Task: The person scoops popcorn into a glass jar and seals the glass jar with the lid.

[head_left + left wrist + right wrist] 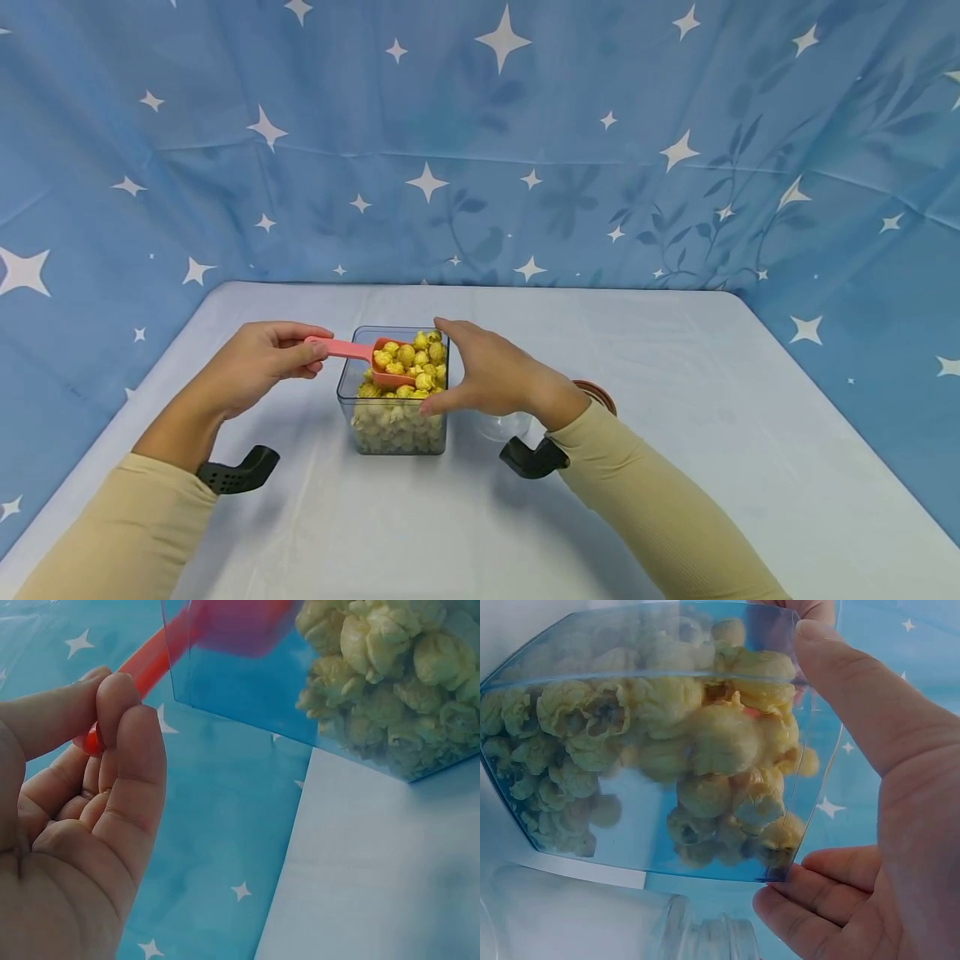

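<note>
In the head view my left hand (258,362) pinches the handle of a pink scoop (345,348) between thumb and fingertips. The bowl of the scoop, heaped with yellow popcorn (405,357), lies inside a clear square container (397,403) amid more popcorn. My right hand (498,371) spans the container's right side, thumb at the near rim and fingers at the far corner. From the right wrist, the thumb and fingertips hold opposite edges of the container (705,871). The left wrist view shows the scoop handle (146,664) between thumb and fingers.
A clear jar (504,427) with a threaded neck stands right of the container, partly hidden under my right hand. Behind the right wrist a brown ringed edge (597,395) peeks out. The white-covered table (675,367) meets a blue star-patterned curtain (480,225).
</note>
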Demonstrator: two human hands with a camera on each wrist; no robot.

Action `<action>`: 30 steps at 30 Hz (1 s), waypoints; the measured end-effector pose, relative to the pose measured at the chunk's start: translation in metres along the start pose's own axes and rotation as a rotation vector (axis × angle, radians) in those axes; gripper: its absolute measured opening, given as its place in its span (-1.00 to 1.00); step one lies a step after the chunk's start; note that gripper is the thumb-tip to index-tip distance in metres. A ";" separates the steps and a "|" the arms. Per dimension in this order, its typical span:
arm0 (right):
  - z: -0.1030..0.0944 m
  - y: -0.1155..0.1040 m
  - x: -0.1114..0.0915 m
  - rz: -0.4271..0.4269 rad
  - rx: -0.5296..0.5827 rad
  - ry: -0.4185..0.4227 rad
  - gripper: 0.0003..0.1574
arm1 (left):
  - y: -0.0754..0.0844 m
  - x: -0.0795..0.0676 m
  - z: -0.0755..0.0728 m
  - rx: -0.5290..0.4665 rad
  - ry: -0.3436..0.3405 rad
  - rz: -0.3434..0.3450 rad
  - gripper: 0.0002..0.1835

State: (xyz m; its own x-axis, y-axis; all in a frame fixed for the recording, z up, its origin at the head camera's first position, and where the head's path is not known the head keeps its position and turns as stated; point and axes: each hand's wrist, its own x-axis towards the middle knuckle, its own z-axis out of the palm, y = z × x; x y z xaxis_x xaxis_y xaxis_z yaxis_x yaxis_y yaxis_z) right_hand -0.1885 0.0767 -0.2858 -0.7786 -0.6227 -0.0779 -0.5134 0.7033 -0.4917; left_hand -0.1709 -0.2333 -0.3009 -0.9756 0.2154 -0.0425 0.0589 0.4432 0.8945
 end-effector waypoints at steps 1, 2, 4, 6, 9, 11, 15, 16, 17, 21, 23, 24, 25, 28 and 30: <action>0.000 0.000 0.000 0.000 0.001 0.000 0.42 | -0.001 0.000 -0.001 0.000 -0.001 0.002 -0.48; 0.000 0.000 0.000 0.001 0.003 0.001 0.42 | -0.001 -0.001 -0.001 -0.003 -0.002 0.004 -0.48; 0.000 0.001 0.000 0.002 0.005 0.001 0.42 | -0.002 -0.001 -0.003 -0.012 -0.005 0.008 -0.49; 0.001 0.001 0.001 0.001 0.003 0.002 0.42 | -0.004 -0.002 -0.004 -0.019 -0.009 0.013 -0.49; 0.001 0.000 0.001 0.001 0.001 0.004 0.43 | -0.005 -0.004 -0.006 -0.033 -0.016 0.020 -0.51; 0.001 0.000 0.001 0.002 -0.001 0.003 0.43 | -0.006 -0.005 -0.007 -0.038 -0.017 0.022 -0.52; 0.001 0.000 0.001 0.006 -0.002 0.002 0.43 | -0.007 -0.006 -0.009 -0.062 -0.014 0.026 -0.52; 0.001 0.000 0.001 0.006 -0.002 0.003 0.43 | -0.008 -0.006 -0.009 -0.073 -0.013 0.028 -0.52; 0.001 0.000 0.001 0.006 -0.001 0.004 0.43 | -0.009 -0.006 -0.009 -0.087 -0.011 0.030 -0.52; 0.001 0.000 0.001 0.004 0.001 0.007 0.42 | -0.012 -0.005 -0.007 -0.148 -0.013 0.038 -0.51; 0.001 0.000 0.001 0.005 0.004 0.007 0.42 | -0.013 -0.003 -0.005 -0.167 -0.022 0.044 -0.50; 0.001 0.000 0.001 0.006 0.004 0.007 0.42 | -0.013 -0.002 -0.003 -0.176 -0.027 0.045 -0.50; 0.001 0.000 0.001 0.008 0.006 0.008 0.42 | -0.013 -0.001 -0.002 -0.179 -0.034 0.049 -0.50; 0.001 -0.001 0.001 0.011 0.007 0.010 0.42 | -0.013 0.001 0.001 -0.179 -0.038 0.045 -0.50; 0.001 -0.001 0.001 0.011 0.005 0.010 0.42 | -0.014 0.002 0.001 -0.176 -0.035 0.043 -0.49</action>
State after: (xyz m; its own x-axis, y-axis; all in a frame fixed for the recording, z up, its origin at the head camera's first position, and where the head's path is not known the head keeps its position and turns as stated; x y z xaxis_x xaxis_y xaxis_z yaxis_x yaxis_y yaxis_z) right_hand -0.1888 0.0749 -0.2861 -0.7878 -0.6114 -0.0742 -0.5031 0.7084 -0.4950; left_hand -0.1735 -0.2378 -0.3143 -0.9649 0.2620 -0.0151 0.0596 0.2746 0.9597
